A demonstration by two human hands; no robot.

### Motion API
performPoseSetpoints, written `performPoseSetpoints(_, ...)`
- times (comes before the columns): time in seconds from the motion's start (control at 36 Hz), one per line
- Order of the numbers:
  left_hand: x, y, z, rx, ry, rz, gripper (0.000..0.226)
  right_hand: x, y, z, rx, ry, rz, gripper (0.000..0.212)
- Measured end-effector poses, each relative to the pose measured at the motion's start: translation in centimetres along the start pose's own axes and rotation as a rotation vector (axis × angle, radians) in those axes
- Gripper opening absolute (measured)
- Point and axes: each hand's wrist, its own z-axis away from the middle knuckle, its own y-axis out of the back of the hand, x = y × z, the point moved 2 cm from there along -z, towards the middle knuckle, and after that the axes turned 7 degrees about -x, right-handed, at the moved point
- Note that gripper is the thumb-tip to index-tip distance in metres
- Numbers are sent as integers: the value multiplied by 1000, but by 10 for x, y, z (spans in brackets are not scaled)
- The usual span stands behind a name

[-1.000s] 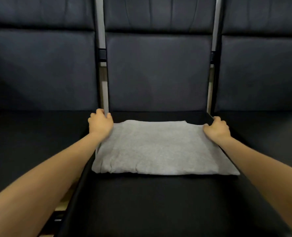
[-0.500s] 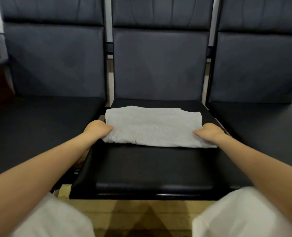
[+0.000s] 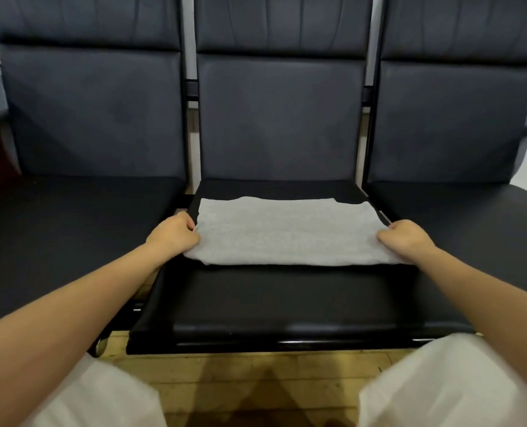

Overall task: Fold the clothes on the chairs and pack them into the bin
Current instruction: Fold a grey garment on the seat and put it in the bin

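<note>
Folded grey garment (image 3: pixel 287 232) lies flat in a neat rectangle at frame centre, on the rear half of the middle chair seat (image 3: pixel 274 300); its near edge looks a little raised off the seat, though shadow makes that hard to be sure of.

Left hand (image 3: pixel 173 234) grasps the garment's left edge, fingers curled round the cloth near its near-left corner. Right hand (image 3: pixel 405 238) grips the right edge the same way, knuckles up, fingers tucked onto or under the fabric. Both forearms run in from the lower corners of the frame.

Seat is black, padded, w/ a glossy front rim; front half bare. Middle chair backrest (image 3: pixel 280 118) stands upright behind the garment. Left chair (image 3: pixel 86 118) fills the upper left of frame, right chair (image 3: pixel 453 118) the upper right, all three side by side in one row, same dark upholstery.

Bottom of frame: wooden floor (image 3: pixel 256 386) at centre, and the person's light trousers (image 3: pixel 441 383) at lower left and lower right.
</note>
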Motion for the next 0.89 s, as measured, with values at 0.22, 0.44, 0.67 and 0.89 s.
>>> performPoseSetpoints(0.22,44,-11,1,226,-233,23,34,-17,-6,-6,8,-70,-229,46)
performPoseSetpoints(0.44,61,-55,-15,-80,-350,-220,49,-41,-10,-11,-261,-200,-828,27)
performPoseSetpoints(0.67,59,-53,-15,-51,-363,-183,44,-108,-14,-8,-239,59,-816,16)
performPoseSetpoints(0.89,42,-42,-18,30,-380,-60,34,-155,-80,16,-710,216,-547,18)
